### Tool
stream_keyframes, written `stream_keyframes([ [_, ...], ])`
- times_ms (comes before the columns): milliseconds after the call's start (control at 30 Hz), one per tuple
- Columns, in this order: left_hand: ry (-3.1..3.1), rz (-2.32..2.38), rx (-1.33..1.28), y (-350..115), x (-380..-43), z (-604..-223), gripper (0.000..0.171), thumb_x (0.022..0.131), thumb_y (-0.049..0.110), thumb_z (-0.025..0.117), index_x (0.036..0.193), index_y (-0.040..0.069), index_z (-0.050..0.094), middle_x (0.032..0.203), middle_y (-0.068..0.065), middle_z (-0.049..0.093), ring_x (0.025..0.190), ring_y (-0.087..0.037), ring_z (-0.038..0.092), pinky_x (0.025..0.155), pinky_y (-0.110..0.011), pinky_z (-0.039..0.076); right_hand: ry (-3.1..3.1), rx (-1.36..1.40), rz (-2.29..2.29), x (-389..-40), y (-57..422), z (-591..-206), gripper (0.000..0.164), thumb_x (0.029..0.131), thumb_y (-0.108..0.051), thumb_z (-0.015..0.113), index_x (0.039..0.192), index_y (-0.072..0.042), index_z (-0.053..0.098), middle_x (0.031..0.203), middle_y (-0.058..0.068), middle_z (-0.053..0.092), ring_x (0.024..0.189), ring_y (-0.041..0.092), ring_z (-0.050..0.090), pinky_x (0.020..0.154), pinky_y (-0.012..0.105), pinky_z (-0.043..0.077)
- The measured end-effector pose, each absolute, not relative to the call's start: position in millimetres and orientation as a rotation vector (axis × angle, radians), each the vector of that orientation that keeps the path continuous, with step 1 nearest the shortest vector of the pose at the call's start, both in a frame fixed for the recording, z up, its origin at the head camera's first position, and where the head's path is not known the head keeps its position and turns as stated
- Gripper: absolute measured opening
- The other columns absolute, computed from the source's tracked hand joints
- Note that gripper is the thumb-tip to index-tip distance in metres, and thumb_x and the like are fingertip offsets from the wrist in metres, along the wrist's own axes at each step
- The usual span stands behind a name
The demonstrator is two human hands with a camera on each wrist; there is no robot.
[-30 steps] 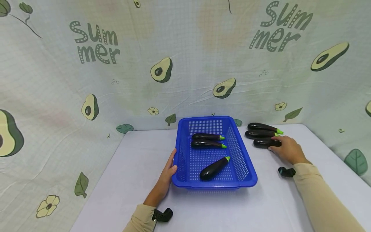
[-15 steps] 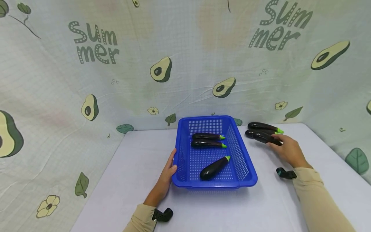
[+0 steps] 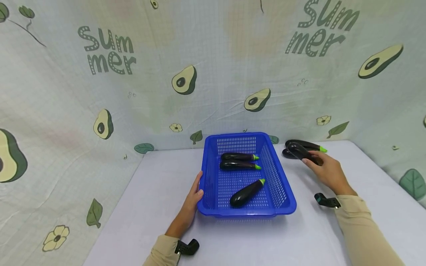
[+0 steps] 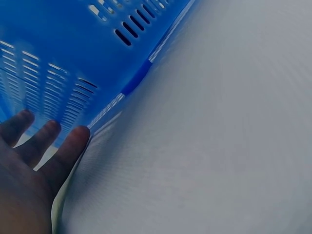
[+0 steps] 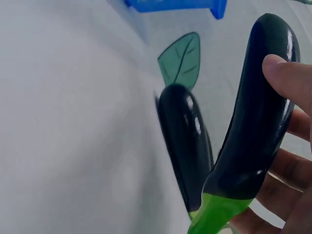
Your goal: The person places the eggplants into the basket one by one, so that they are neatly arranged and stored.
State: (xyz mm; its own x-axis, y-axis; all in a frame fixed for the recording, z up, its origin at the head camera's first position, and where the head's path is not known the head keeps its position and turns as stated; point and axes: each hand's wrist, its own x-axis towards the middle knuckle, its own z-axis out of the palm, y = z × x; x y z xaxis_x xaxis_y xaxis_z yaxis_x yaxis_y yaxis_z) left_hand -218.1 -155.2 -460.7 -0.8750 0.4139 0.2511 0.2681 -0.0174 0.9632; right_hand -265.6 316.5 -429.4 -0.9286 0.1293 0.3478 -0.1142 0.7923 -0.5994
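Observation:
A blue perforated plastic basket stands mid-table, holding three dark eggplants, one of them an eggplant lying slanted near the front. My left hand touches the basket's left side, and in the left wrist view its straight fingers rest against the outer wall. To the right of the basket, my right hand grips a glossy eggplant between thumb and fingers, raised off the table and tilted. Its green stem shows in the right wrist view. Behind it lie two more eggplants, the farther eggplant partly covered.
A white cloth covers the table. A printed fabric backdrop with avocados and leaves rises behind and at both sides. Each wrist carries a small black camera, such as the right wrist camera.
The right hand has lifted the nearest eggplant off the table, tilting its rounded end up and bringing it in front of the two behind. The left hand and basket stay put.

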Motion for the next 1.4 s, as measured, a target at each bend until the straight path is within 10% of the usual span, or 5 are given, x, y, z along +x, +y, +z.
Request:
stream_keyframes([
  [167,2.121,2.039,0.745,-153.9,-222.7,-459.2,0.057,0.097,0.029,0.033,0.149,0.034,0.008,0.153,0.011,0.003,0.139,-0.015,0.001,0.108,-0.053,0.000,-2.593,-0.028,1.037,-266.2,312.2,-416.7,0.068,0.087,-0.052,0.055,0.131,-0.001,0.048,0.113,0.025,0.056,0.100,0.039,0.056,0.065,0.037,0.052],
  [433,2.101,2.008,0.741,-152.3,-216.4,-442.4,0.060,0.097,0.020,0.031,0.150,0.025,0.003,0.154,0.006,-0.001,0.139,-0.017,-0.002,0.108,-0.053,0.000,-2.581,-0.031,1.240,-260.4,299.9,-401.6,0.072,0.088,-0.053,0.051,0.137,-0.001,0.041,0.118,0.022,0.054,0.111,0.038,0.050,0.082,0.048,0.048],
  [733,2.117,1.979,0.713,-152.2,-212.1,-438.0,0.061,0.097,0.022,0.031,0.150,0.023,0.002,0.154,0.006,-0.001,0.139,-0.017,-0.002,0.109,-0.052,0.002,-2.547,0.021,1.303,-256.4,288.5,-393.8,0.069,0.088,-0.051,0.052,0.137,-0.004,0.042,0.114,0.017,0.055,0.103,0.029,0.052,0.067,0.014,0.047],
  [1400,2.152,2.008,0.721,-156.5,-219.9,-463.1,0.058,0.097,0.031,0.032,0.148,0.035,0.006,0.153,0.011,0.001,0.140,-0.016,0.000,0.108,-0.055,0.002,-2.563,0.158,1.339,-248.5,264.7,-383.0,0.061,0.088,-0.047,0.056,0.137,-0.013,0.046,0.118,0.011,0.057,0.098,0.016,0.055,0.068,0.018,0.049],
])
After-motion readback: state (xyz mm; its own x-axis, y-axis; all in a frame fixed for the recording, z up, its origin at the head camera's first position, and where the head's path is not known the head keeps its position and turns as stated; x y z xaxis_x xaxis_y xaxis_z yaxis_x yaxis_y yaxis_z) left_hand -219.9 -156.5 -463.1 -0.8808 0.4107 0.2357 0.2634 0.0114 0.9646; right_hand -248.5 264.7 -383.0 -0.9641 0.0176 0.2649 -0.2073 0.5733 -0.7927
